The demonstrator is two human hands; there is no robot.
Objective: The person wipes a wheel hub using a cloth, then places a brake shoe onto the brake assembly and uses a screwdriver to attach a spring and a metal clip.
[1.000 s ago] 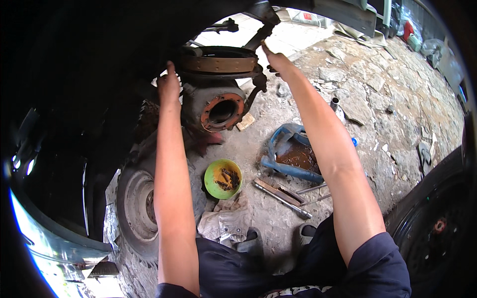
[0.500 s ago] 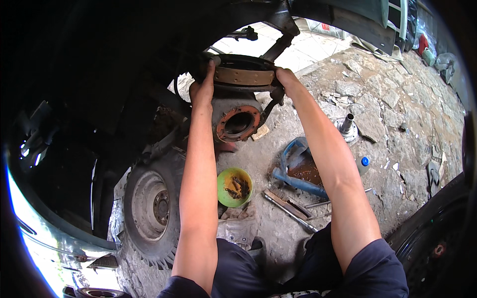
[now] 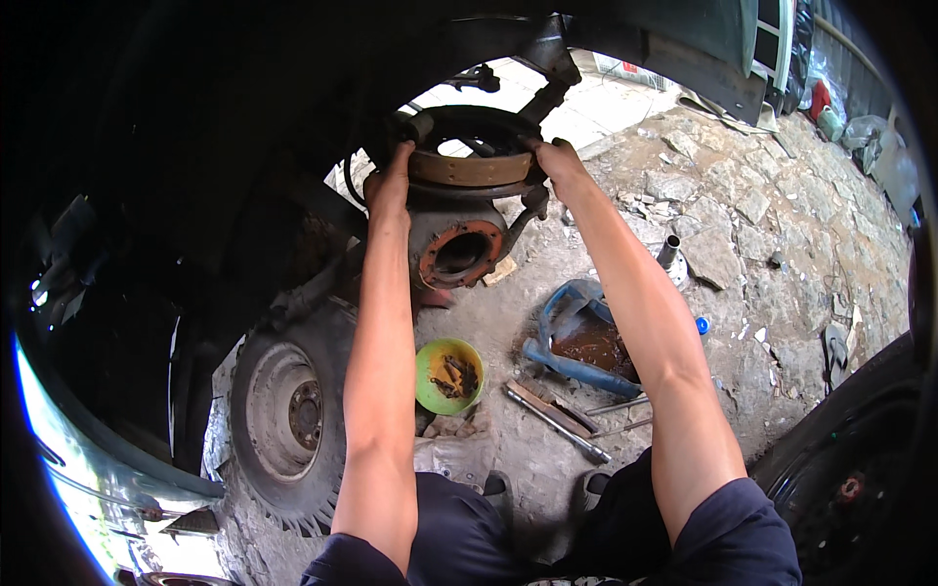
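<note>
A round brake assembly (image 3: 469, 171) with a brown curved shoe sits above a grey axle housing (image 3: 440, 220) with an orange-rimmed round opening, under a dark vehicle body. My left hand (image 3: 389, 181) grips the assembly's left side, thumb along its edge beside a small cylinder. My right hand (image 3: 557, 168) grips its right side; its fingertips are partly hidden. A linkage arm (image 3: 533, 207) hangs below the assembly's right side.
Below are a green bowl (image 3: 447, 376) of small parts, a blue cut container (image 3: 547, 361) of brown liquid, steel bars (image 3: 557, 425), and a flanged spindle (image 3: 669, 252). A loose wheel (image 3: 281, 410) lies left, a black tire (image 3: 831, 459) right. Bags (image 3: 860, 137) lie back right.
My right hand has moved down from the upper bracket onto the assembly's side. My left hand has shifted onto its left edge. The view has shifted slightly; in the last half second little else differs.
</note>
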